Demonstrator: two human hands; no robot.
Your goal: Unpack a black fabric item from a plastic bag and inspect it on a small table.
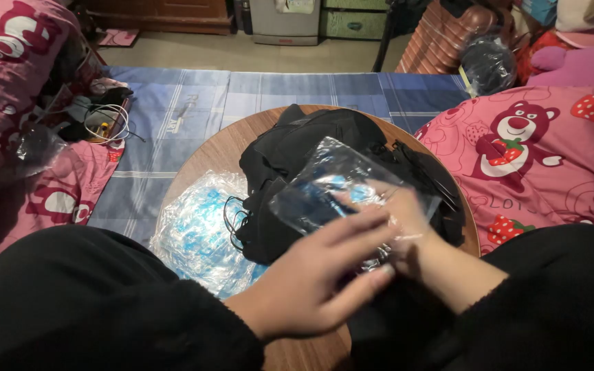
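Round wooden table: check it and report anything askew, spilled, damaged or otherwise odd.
Nothing looks spilled or broken. The round wooden table is crowded: a heap of black items sits loosely piled, with a stack of clear plastic bags overhanging the near-left edge. The left hand and right hand hold one clear bag.

The round table (194, 148) looks like smooth wood. The clear bag (324, 182) is glossy, crinkled plastic; the black heap (297, 141) is matt cloth.
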